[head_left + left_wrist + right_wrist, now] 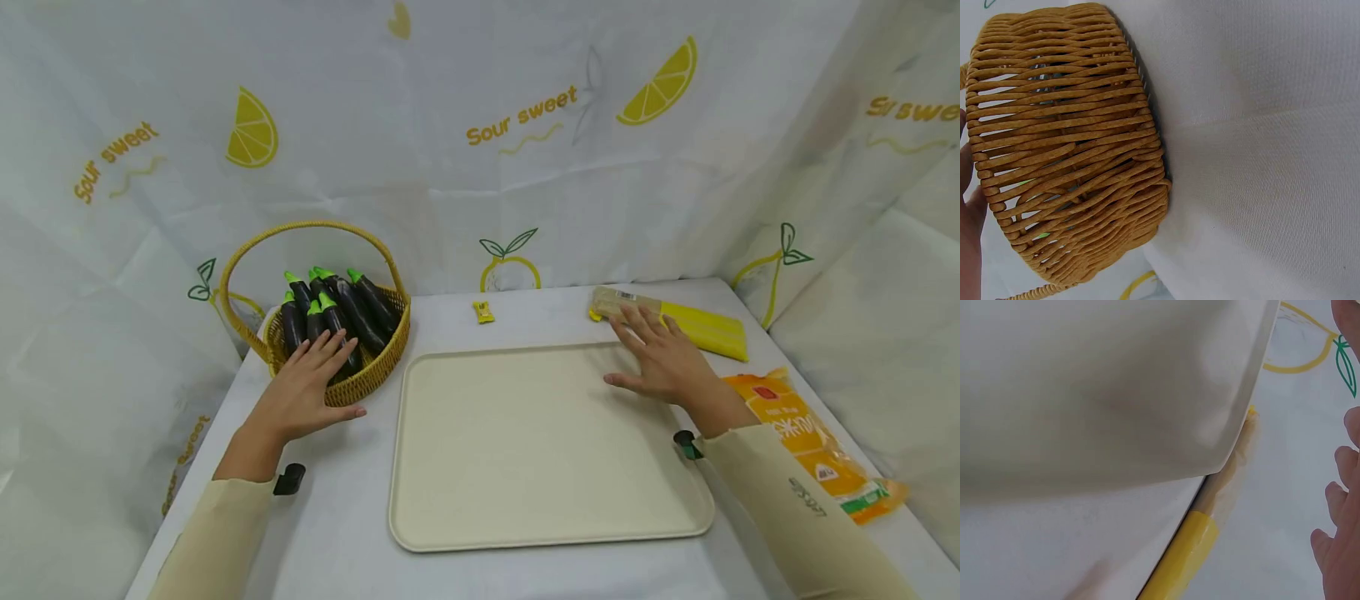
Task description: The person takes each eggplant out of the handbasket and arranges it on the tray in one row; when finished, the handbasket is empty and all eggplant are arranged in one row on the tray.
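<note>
My left hand (pixel 306 387) is spread over the near rim of a wicker basket (pixel 375 379), fingers straight and holding nothing. Several dark eggplants (pixel 358 312) with green stems lie in that basket. In the left wrist view the woven side (pixel 1066 137) fills the left half, the hand at the edge. My right hand (pixel 663 358) hovers with fingers apart over the far right corner of a cream tray (pixel 517 450). Just beyond its fingertips lies a yellow and tan package (pixel 701 327), seen past the tray corner in the right wrist view too.
A small yellow wrapped candy (pixel 483 312) lies behind the tray. At the right, partly behind the forearm, is an orange plastic bag (pixel 795 433) with printing. White cloth with lemon prints (pixel 450 192) hangs behind the table and at both sides.
</note>
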Motion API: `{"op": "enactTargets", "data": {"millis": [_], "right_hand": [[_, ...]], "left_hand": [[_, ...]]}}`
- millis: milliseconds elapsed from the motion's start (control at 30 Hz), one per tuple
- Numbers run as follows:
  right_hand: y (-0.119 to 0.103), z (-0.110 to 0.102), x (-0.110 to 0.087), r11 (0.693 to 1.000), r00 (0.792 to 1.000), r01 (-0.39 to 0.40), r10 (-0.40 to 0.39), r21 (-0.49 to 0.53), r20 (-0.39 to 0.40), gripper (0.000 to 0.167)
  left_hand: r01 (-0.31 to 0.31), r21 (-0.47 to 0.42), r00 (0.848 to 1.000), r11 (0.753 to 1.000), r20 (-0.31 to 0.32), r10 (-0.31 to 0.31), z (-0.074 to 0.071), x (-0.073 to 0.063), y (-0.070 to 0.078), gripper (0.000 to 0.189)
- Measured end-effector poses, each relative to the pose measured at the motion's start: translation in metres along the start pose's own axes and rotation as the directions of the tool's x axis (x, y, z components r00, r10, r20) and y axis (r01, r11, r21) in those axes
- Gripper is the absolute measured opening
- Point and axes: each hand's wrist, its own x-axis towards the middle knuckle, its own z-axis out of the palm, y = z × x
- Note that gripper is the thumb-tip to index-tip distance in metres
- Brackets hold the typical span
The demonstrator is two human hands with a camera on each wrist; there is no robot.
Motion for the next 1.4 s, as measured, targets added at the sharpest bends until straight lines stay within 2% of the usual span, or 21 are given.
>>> {"op": "enactTargets", "data": {"millis": [200,267,300,333,367,400,467,533,567,700,767,800,833,867,900,967,1067,1133,1200,1333,1400], "right_hand": [[-0.001,0.0,0.005,1.0,1.0,0.004,-0.004,0.009,-0.007,0.098],[-0.002,-0.002,0.008,1.0,1.0,0.004,-0.004,0.03,-0.003,0.098],[-0.004,-0.004,0.01,0.999,1.0,0.005,-0.005,0.044,0.001,0.098],[-0.007,-0.005,0.013,0.998,1.0,0.008,-0.008,0.059,0.003,0.098],[-0.01,-0.007,0.017,0.997,1.0,0.011,-0.012,0.083,0.007,0.097],[-0.014,-0.009,0.021,0.994,1.0,0.015,-0.016,0.109,0.013,0.097],[-0.024,-0.011,0.03,0.987,0.999,0.02,-0.025,0.159,0.03,0.095],[-0.036,-0.01,0.041,0.977,0.999,0.024,-0.033,0.211,0.039,0.09],[-0.044,-0.01,0.047,0.97,0.998,0.023,-0.035,0.242,0.044,0.087],[-0.083,-0.009,0.074,0.934,0.996,0.061,-0.08,0.353,0.039,0.069],[-0.107,-0.01,0.09,0.911,0.992,0.098,-0.12,0.401,0.03,0.061],[-0.118,-0.012,0.098,0.9,0.99,0.123,-0.143,0.417,0.017,0.058],[-0.13,-0.013,0.106,0.891,0.986,0.152,-0.168,0.427,0.0,0.056],[-0.141,-0.015,0.115,0.881,0.982,0.174,-0.188,0.439,-0.012,0.053],[-0.152,-0.018,0.124,0.87,0.978,0.198,-0.206,0.451,-0.032,0.051],[-0.173,-0.024,0.142,0.844,0.969,0.24,-0.236,0.479,-0.07,0.049],[-0.203,-0.035,0.167,0.807,0.957,0.281,-0.274,0.519,-0.092,0.048],[-0.223,-0.041,0.183,0.787,0.955,0.282,-0.286,0.549,-0.081,0.05],[-0.241,-0.045,0.197,0.768,0.955,0.273,-0.289,0.579,-0.068,0.051],[-0.277,-0.043,0.224,0.748,0.964,0.238,-0.262,0.62,-0.054,0.052],[-0.295,-0.039,0.235,0.758,0.97,0.21,-0.238,0.618,-0.037,0.051]], "left_hand": [[0.005,0.004,0.999,1.0,-0.033,-0.005,0.0,-0.003,-0.003,0.097],[0.018,-0.011,0.993,1.0,-0.121,-0.019,0.0,-0.006,-0.005,0.089],[0.035,-0.024,0.983,0.999,-0.181,-0.039,0.0,-0.009,-0.006,0.084],[0.064,-0.042,0.964,0.997,-0.255,-0.072,-0.001,-0.012,-0.007,0.076],[0.105,-0.071,0.935,0.992,-0.333,-0.123,-0.001,-0.016,-0.008,0.068],[0.147,-0.11,0.894,0.983,-0.41,-0.18,-0.001,-0.02,-0.009,0.061],[0.229,-0.207,0.793,0.951,-0.528,-0.305,0.001,-0.03,-0.013,0.047],[0.295,-0.305,0.685,0.906,-0.593,-0.423,0.007,-0.038,-0.017,0.039],[0.313,-0.349,0.638,0.883,-0.612,-0.468,0.012,-0.042,-0.02,0.038],[0.337,-0.519,0.47,0.785,-0.63,-0.619,0.032,-0.049,-0.026,0.034],[0.329,-0.641,0.411,0.694,-0.565,-0.716,0.041,-0.049,-0.026,0.036],[0.322,-0.702,0.393,0.635,-0.511,-0.764,0.044,-0.048,-0.025,0.038],[0.312,-0.757,0.389,0.574,-0.449,-0.804,0.047,-0.047,-0.024,0.041],[0.296,-0.807,0.396,0.51,-0.382,-0.835,0.049,-0.045,-0.023,0.044],[0.282,-0.848,0.413,0.448,-0.314,-0.855,0.05,-0.043,-0.022,0.048],[0.259,-0.904,0.462,0.339,-0.192,-0.866,0.052,-0.04,-0.02,0.053],[0.215,-0.953,0.529,0.214,-0.071,-0.845,0.053,-0.037,-0.02,0.059],[0.214,-0.963,0.554,0.162,-0.017,-0.832,0.054,-0.037,-0.021,0.059],[0.202,-0.97,0.573,0.131,0.009,-0.819,0.054,-0.037,-0.021,0.059],[0.177,-0.977,0.602,0.122,0.01,-0.799,0.058,-0.038,-0.023,0.059],[0.16,-0.98,0.604,0.114,0.006,-0.797,0.059,-0.038,-0.024,0.058]]}}
